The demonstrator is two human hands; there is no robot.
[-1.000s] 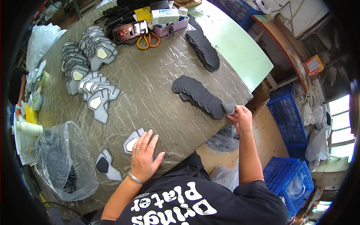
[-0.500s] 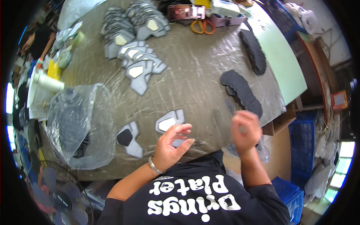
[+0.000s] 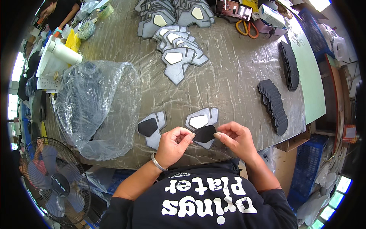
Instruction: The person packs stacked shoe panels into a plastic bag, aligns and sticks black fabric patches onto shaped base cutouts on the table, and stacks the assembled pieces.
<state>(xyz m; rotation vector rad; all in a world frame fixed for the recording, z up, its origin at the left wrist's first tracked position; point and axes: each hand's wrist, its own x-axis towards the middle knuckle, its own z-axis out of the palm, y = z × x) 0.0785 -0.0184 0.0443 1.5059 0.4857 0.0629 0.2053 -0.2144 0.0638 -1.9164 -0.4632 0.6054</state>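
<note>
A small black rounded patch [image 3: 204, 134] is stretched between my hands above the near edge of the table. My left hand [image 3: 172, 147] pinches its left end, and my right hand [image 3: 240, 141] holds the right end between thumb and fingers. Under the patch lies a grey angular pad [image 3: 213, 114] with a white shape on it, partly covered. To its left, beside my left hand, rests a similar grey pad [image 3: 154, 140] bearing a black patch [image 3: 147, 127].
Overlapping grey pads [image 3: 177, 70] fan out at the far middle. Two rows of black patches [image 3: 273, 108] lie on the right. A clear plastic bag [image 3: 114, 114] covers the left side. Orange-handled scissors [image 3: 248, 28], a phone [image 3: 232, 9] and a fan [image 3: 57, 183] surround the work area.
My right hand has come left from beside the near black row to meet my left hand, and a black patch now shows between them. The whole view has shifted.
</note>
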